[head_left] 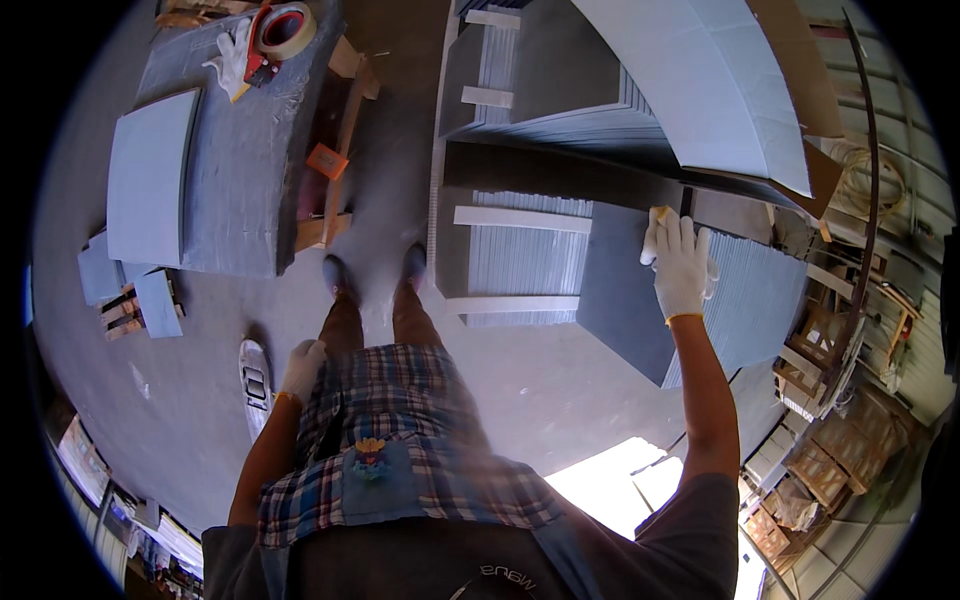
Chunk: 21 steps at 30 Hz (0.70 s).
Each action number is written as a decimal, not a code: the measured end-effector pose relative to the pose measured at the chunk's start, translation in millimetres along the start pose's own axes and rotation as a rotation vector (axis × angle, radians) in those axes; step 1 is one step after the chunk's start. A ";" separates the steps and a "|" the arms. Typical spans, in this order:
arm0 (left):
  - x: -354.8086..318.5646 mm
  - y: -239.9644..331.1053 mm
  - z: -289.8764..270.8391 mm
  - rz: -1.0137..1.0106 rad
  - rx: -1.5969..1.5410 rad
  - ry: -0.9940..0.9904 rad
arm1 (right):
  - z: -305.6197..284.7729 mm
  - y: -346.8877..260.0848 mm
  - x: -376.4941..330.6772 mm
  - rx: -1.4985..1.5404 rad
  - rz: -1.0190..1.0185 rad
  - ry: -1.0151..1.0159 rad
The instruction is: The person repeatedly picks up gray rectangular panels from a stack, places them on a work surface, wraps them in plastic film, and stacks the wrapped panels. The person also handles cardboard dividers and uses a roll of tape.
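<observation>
My right hand [680,265], in a white glove, presses flat on a grey panel [625,300] that lies on a stack of grey ribbed boards [525,255]. A small yellow pad [660,213] shows under its fingertips. My left hand [301,370], also gloved, hangs beside my hip with fingers loosely curled and nothing in it. My legs and shoes stand on the concrete floor between the stack and a worktable.
A grey-covered worktable [245,170] at the left carries a tape roll [283,28], a spare white glove [232,60] and a grey panel [150,175]. A large curved white sheet [715,75] leans at the upper right. Wooden crates [825,460] stand at the right. Small grey offcuts [135,290] lie at the left.
</observation>
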<state>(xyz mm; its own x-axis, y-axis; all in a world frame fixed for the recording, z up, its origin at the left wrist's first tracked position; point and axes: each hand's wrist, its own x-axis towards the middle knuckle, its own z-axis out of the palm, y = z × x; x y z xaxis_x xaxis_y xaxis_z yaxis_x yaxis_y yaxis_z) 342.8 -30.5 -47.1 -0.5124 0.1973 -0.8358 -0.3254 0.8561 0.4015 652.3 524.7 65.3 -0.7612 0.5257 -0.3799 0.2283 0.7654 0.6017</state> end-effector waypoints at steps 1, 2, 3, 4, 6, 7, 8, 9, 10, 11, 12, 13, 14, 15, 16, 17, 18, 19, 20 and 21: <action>4.7 -5.2 -1.0 0.016 -0.036 -0.013 | -4.9 6.1 -2.7 0.025 0.000 0.034; 12.4 -16.5 -2.7 0.028 -0.076 -0.023 | -9.0 11.0 -4.6 0.049 -0.004 0.072; 18.2 -27.7 -1.1 0.042 -0.114 -0.034 | -13.0 10.3 -15.9 0.070 -0.040 0.000; 20.1 -30.9 3.4 0.036 -0.114 -0.035 | -15.5 1.3 -34.9 0.091 -0.077 -0.068; 24.2 -27.3 3.6 0.038 -0.109 -0.036 | 14.2 -16.8 -90.6 0.001 -0.181 -0.089; 25.2 -23.0 2.8 0.049 -0.086 -0.049 | 42.2 -25.1 -125.2 -0.110 -0.254 -0.044; 23.2 -21.0 1.5 0.053 -0.064 -0.048 | 33.8 -36.0 -143.7 -0.009 -0.267 -0.033; 22.6 -15.1 1.3 0.064 -0.042 -0.053 | 30.7 -46.0 -162.8 0.095 -0.258 -0.024; 16.6 -2.4 3.5 0.049 -0.031 -0.027 | 27.8 -56.1 -181.1 0.199 -0.252 -0.014; 18.6 0.2 2.4 0.060 -0.041 -0.019 | 35.7 -68.2 -193.2 0.282 -0.238 -0.009; 23.1 -1.8 6.9 0.070 -0.050 -0.013 | 45.3 -80.9 -205.7 0.366 -0.225 -0.004; 28.2 -7.8 12.7 0.075 -0.060 -0.003 | 54.2 -97.9 -208.1 0.426 -0.229 0.000; 39.7 -23.4 10.6 0.134 -0.019 -0.034 | 57.2 -111.0 -199.1 0.489 -0.246 0.013; 42.6 -30.0 10.8 0.118 -0.057 -0.038 | 51.4 -122.4 -181.2 0.570 -0.167 0.048; 43.2 -34.2 7.6 0.102 -0.091 -0.040 | 35.1 -134.4 -159.3 0.658 -0.089 0.081; 40.2 -28.2 1.8 0.092 -0.122 -0.052 | 22.7 -142.5 -143.1 0.743 -0.003 0.111; 35.8 -23.4 -1.5 0.038 -0.107 -0.035 | 28.0 -153.9 -127.2 0.779 0.054 0.161; 22.4 -6.7 -6.5 0.130 -0.022 -0.019 | 21.8 -163.6 -112.1 0.797 0.138 0.067; 22.3 -5.8 -11.8 0.238 0.049 -0.012 | 11.4 -169.4 -94.0 0.808 0.222 -0.023; 21.7 -4.9 -17.6 0.222 0.035 -0.015 | 3.5 -171.5 -79.9 0.821 0.305 -0.114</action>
<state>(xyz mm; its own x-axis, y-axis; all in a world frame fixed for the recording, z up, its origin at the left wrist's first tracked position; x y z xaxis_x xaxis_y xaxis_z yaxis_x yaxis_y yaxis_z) 319.3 -38.9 -60.7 -0.5562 0.3900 -0.7339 -0.1782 0.8066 0.5636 676.0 352.8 -10.0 -0.5402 0.7511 -0.3794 0.8093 0.5873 0.0103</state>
